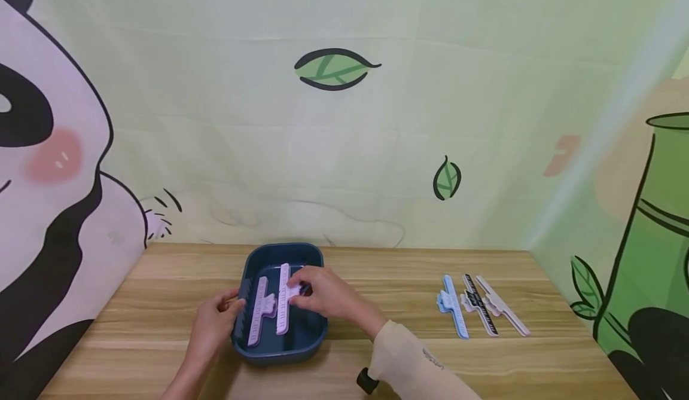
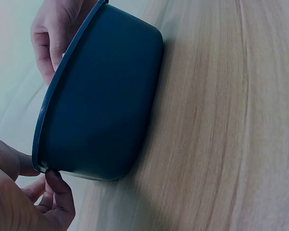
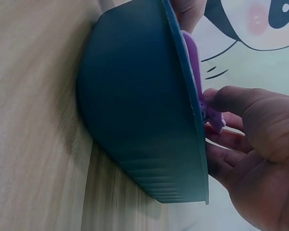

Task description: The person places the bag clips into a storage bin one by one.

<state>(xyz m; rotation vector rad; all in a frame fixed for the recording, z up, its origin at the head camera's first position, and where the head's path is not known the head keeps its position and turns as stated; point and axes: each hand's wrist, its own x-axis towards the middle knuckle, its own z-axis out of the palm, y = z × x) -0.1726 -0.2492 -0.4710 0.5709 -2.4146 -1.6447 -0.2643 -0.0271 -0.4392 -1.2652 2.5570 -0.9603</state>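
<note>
A dark blue plastic basin (image 1: 280,352) stands on the wooden table. My left hand (image 1: 214,322) pinches its left rim; the left wrist view shows the thumb and a bent finger of the left hand (image 2: 33,192) at that edge. My right hand (image 1: 328,292) reaches over the right side and pinches the tab of a light purple ruler clip (image 1: 283,298). This clip (image 3: 193,60) shows just above the rim in the right wrist view. Another purple ruler clip (image 1: 257,313) lies inside the basin, left of the held one.
On the right of the table (image 1: 377,268) lie a blue ruler clip (image 1: 456,307), a black-and-white one (image 1: 479,304) and a white one (image 1: 506,310), side by side. A cloth backdrop (image 1: 215,149) with a panda and leaves rises behind the table.
</note>
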